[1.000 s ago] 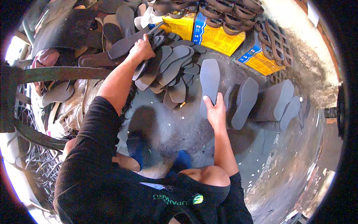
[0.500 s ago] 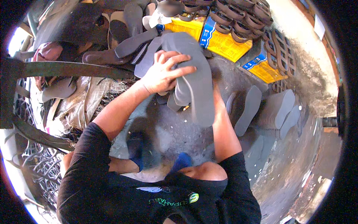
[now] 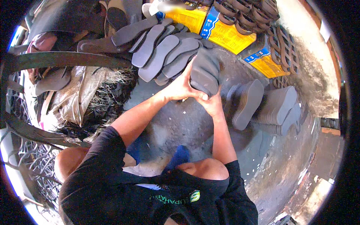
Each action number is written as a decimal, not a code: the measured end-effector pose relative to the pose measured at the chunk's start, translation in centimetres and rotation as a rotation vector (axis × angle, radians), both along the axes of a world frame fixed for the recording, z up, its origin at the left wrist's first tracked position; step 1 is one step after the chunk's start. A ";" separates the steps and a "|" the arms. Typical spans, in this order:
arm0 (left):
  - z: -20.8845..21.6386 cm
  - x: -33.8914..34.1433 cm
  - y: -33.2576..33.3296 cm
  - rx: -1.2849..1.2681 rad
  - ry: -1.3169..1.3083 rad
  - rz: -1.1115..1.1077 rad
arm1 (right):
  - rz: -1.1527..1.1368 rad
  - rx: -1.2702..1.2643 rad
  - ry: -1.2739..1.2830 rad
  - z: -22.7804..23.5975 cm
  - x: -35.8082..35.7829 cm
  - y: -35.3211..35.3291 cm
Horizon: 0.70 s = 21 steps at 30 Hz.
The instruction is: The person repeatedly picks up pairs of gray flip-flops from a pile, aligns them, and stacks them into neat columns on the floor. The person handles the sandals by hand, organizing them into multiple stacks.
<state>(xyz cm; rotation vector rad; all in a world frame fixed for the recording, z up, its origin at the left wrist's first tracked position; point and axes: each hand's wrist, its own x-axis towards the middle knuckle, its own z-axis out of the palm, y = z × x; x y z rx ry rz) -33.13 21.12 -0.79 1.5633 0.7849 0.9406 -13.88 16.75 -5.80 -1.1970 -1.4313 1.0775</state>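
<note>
A stack of dark grey shoe soles is between my two hands, tipped so that its ends and edges face up toward me. My left hand grips its left side, with the thumb across the near end. My right hand holds it from below at the near right; most of its fingers are hidden by the soles. Just left of the stack, loose grey soles lie fanned out over one another on the floor.
Upright rows of soles stand at the right. Yellow and blue boxes topped with brown sandal straps line the back. Left are a curved dark metal bar, a sack and stringy dark scraps.
The soles have tipped from broad face to end-on and shifted right. My left hand moved from on top of them to their left side. The fanned soles behind have come into view.
</note>
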 end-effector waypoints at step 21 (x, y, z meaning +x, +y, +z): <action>-2.2 -3.2 2.4 0.427 0.510 0.650 | -0.561 -0.163 -1.014 -1.9 0.0 -3.3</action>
